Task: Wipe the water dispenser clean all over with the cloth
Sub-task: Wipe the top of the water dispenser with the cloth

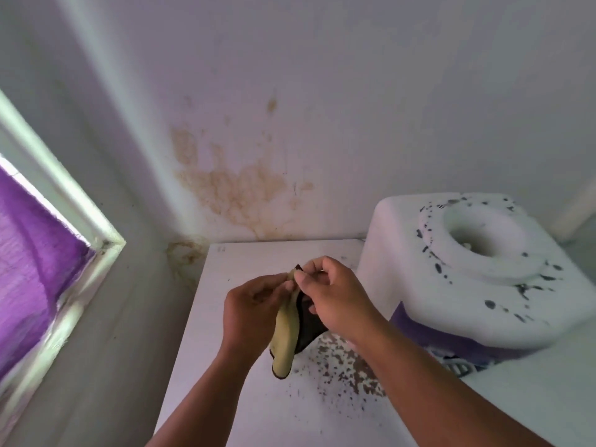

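Your left hand (254, 304) and right hand (335, 295) meet above the middle of the white table (245, 398), fingertips almost touching. Both hands pinch the top edge of the cloth (287, 337): the left thumb and fingers are curled round it from the left, the right thumb and forefinger nip it from the right, with the remaining right fingers curled behind the fabric. The cloth hangs down between your wrists, clear of the table surface. Its near face is pale yellow, its far face is dark, and a dark trim runs round the edge.

The water dispenser (451, 279) stands to the right of your hands, on the same table, apart from the cloth and from both hands. It is a white body with a purple band low on its front. Its top carries a round raised collar around an open well. Dark splatter marks dot the collar and the top surface.

Dark specks (342, 366) also cover the table just below the cloth and beside the dispenser base.

Behind the table, the wall (290, 91) shows brown stains (232, 188) near the corner. At left, a window frame (80, 221) holds a purple curtain (29, 253).
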Motion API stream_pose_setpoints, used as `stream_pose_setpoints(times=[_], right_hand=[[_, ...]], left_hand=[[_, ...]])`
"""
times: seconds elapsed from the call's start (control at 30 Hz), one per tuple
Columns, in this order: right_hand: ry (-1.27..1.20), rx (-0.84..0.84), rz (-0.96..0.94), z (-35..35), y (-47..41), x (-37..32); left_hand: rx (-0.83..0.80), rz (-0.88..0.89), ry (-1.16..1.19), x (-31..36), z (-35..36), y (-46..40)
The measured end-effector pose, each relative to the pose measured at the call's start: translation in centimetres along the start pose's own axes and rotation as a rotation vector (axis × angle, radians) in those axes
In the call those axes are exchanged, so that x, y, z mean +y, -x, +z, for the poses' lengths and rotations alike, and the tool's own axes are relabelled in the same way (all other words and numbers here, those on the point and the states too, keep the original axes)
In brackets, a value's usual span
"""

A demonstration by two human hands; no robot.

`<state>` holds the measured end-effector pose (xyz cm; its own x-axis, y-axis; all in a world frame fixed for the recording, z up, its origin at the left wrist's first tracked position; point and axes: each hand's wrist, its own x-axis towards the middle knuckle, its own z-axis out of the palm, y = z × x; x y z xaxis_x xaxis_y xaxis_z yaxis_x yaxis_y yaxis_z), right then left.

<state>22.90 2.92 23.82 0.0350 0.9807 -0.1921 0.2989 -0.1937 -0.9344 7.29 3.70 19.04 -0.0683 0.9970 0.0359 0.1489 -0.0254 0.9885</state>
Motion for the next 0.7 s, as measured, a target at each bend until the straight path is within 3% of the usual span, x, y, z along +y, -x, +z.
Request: stream_pose_setpoints(times=[0.13,0.27,0.33,0.4,0.5,0.63,0.7], right_hand=[[0.225,-0.011,-0.170,-5.4,1.0,-2.1],[0.509,0.278,-0.350,-13.1,1.9,-2.7],[0.711,0.403,-0.333,-17.0,1.6,-2.0],[0.894,0.340,-0.194,-20.3,0.7,-0.7],[1.084,0.097,-0.041,-23.4,-0.8,2.0],[1.071,-0.021,-0.083,-24.9,-2.1,4.2],[1.071,-0.032,-0.122,-25.5,-2.3,4.6]], left_hand=[[0.119,0.126,-0.031,2.7,2.8,-0.5],[0.254,0.217,-0.014,5.4,6.0,-1.1],[0.269,0.245,0.003,6.8,8.0,-1.5],[0.271,0.250,0.001,8.2,10.4,-1.8],[0.210,0.240,-0.057,9.2,14.4,-1.9],[-0.044,0.175,-0.229,8.6,18.9,-0.9],[-0.063,0.225,-0.383,8.4,19.9,0.0]])
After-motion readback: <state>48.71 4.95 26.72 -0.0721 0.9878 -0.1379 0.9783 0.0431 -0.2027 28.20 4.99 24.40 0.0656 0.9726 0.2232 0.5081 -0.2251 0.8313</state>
